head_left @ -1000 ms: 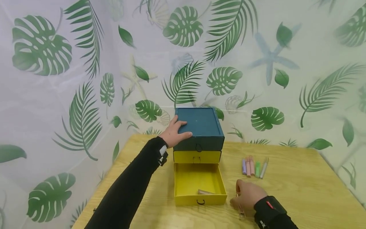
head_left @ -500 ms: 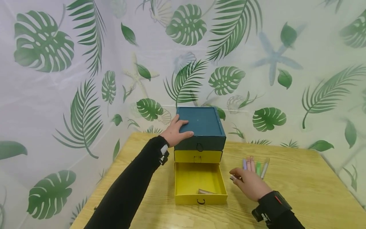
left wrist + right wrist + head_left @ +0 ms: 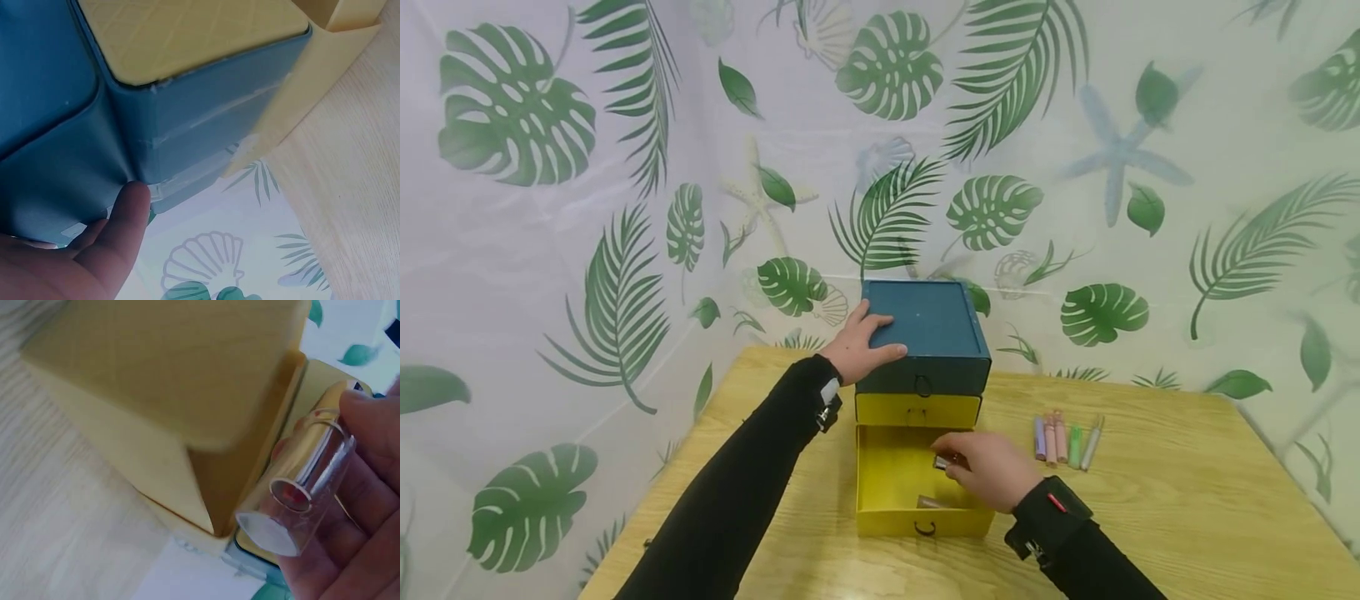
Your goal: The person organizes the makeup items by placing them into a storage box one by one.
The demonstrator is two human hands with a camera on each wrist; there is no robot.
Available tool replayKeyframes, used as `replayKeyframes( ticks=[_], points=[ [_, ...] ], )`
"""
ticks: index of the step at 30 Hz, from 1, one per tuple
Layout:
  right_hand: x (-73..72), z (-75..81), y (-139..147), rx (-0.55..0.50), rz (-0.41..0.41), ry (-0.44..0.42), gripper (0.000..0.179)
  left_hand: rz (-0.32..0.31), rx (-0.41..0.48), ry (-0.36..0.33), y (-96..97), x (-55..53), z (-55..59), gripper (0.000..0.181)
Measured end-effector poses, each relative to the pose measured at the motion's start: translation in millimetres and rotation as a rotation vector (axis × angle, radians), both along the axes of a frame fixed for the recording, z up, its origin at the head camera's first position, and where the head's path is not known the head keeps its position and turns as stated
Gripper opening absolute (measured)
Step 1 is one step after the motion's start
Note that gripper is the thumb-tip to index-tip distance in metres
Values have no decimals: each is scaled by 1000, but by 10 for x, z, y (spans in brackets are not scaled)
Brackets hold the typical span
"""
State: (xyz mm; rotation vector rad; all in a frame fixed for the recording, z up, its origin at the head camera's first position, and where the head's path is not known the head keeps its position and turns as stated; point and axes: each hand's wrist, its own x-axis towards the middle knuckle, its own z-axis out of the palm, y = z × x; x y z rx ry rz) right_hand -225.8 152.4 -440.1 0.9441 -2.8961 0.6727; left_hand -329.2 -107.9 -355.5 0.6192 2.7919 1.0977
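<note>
A blue box (image 3: 917, 321) with yellow drawers stands on the table, its lowest drawer (image 3: 887, 523) pulled out toward me. My left hand (image 3: 859, 346) rests on the box's top left edge, fingers spread. In the left wrist view its fingers (image 3: 119, 231) lie along the blue side. My right hand (image 3: 1000, 471) is over the open drawer and pinches a lipstick (image 3: 306, 469), a shiny metallic tube with a clear cap and something reddish inside. A small brownish tube (image 3: 929, 502) lies in the drawer near its front wall.
To the right of the box, several slim tubes lie in a row: a purple tube (image 3: 1040, 439), pink tubes (image 3: 1060, 440), a green tube (image 3: 1076, 447) and a whitish tube (image 3: 1092, 446). A leaf-patterned curtain (image 3: 1000, 167) hangs behind the wooden table (image 3: 1195, 475).
My right hand has lifted the lipstick from the table right of the drawer and carried it left over the open drawer. The left hand has stayed on the box.
</note>
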Motion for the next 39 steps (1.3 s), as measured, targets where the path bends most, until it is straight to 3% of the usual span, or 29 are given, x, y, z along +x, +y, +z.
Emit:
replayKeyframes(
  ticks=[10,15,27,39],
  points=[
    [-108,-257,-138,149,18,65,17,5,15,-7,12,18,-6,70],
    [-113,-335,-141,153,53,19,16,2,24,-2,7,24,-33,69],
    [-151,-319,-123,113,103,-107,17,-3,26,1,-12,15,5,68],
    [-138,-348,-117,92,99,-87,17,-6,29,16,-11,30,1,69]
  ],
)
